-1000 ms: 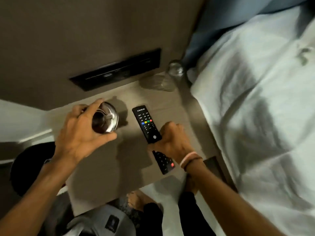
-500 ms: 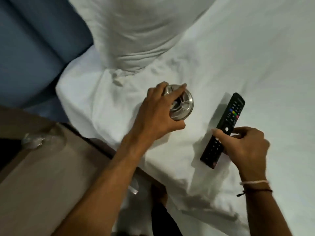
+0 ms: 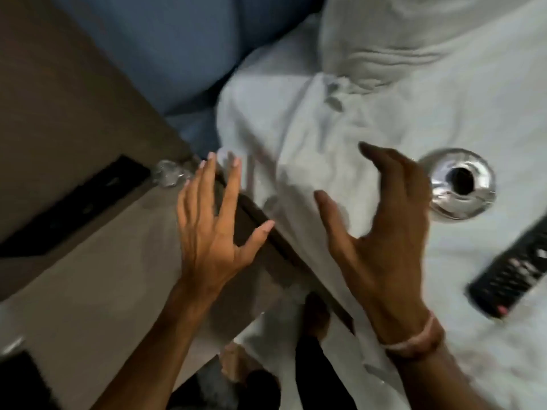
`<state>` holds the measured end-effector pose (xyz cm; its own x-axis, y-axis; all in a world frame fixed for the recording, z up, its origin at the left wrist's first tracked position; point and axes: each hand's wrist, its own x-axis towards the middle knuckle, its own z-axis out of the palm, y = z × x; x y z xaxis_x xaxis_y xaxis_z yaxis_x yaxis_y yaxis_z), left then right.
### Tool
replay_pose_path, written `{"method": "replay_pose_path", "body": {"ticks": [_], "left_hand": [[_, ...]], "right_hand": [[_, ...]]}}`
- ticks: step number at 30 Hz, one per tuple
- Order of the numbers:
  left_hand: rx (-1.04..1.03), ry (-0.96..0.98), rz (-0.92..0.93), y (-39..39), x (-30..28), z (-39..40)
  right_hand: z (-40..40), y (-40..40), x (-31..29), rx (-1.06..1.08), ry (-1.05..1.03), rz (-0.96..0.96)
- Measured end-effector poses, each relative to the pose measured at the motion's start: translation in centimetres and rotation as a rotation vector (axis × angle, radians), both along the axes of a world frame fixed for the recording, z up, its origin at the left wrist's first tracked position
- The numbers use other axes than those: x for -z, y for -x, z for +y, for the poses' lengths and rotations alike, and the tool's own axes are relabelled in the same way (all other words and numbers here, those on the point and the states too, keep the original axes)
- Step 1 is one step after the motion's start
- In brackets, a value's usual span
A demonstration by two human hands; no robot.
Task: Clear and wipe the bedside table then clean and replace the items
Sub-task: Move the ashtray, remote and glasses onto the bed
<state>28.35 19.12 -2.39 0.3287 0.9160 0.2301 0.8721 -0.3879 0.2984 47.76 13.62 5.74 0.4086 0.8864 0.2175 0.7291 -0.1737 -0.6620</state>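
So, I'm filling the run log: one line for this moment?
left hand open over bedside table | right hand open | ashtray, remote on bed | glass on table

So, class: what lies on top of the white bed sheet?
On the white bed sheet lie a shiny metal ashtray, a black remote control and a pillow. The right hand hides some sheet.

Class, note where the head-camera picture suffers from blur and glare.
Head view: motion blur smears the remote, both hands and the glass on the bedside table; bright glare streaks the shiny metal ashtray on the bed sheet.
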Motion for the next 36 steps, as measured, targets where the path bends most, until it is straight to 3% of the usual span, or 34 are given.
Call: {"method": "replay_pose_path", "body": {"ticks": [4,7,10,14,18,23,24,29,32,36], "left_hand": [[-0.178,0.018,0.096,10.2,2.1,-2.6],[-0.270,0.036,0.136,15.6,3.5,-4.6],[-0.327,0.043,0.115,19.2,4.2,-5.7],[-0.340,0.039,0.101,21.1,4.2,-5.3],[-0.300,0.042,0.027,20.1,2.6,-3.9],[-0.203,-0.126,-0.087,16.3,-2.1,-0.7],[-0.134,-0.174,-0.148,9.8,-3.4,1.0],[-0.060,-0.220,-0.163,4.5,-5.6,3.0],[-0.003,-0.213,-0.169,-2.8,-5.7,3.5],[0.027,-0.108,-0.110,-8.2,-3.7,3.6]], "right_hand": [[6.3,10.0,4.9,-0.432,0.176,0.022],[11.4,15.9,9.7,-0.575,0.360,-0.079],[14.4,20.0,13.9,-0.591,0.507,-0.122],[15.1,21.4,16.3,-0.541,0.382,-0.038],[13.7,20.8,14.1,-0.457,0.218,0.108],[11.6,14.4,4.6,-0.136,-0.082,0.422],[11.3,6.3,1.1,-0.015,-0.099,0.441],[11.8,-5.4,-1.2,0.164,0.134,0.783],[12.9,-13.8,0.4,0.285,0.196,0.674],[14.9,-17.0,3.1,0.308,0.315,0.375]]}}
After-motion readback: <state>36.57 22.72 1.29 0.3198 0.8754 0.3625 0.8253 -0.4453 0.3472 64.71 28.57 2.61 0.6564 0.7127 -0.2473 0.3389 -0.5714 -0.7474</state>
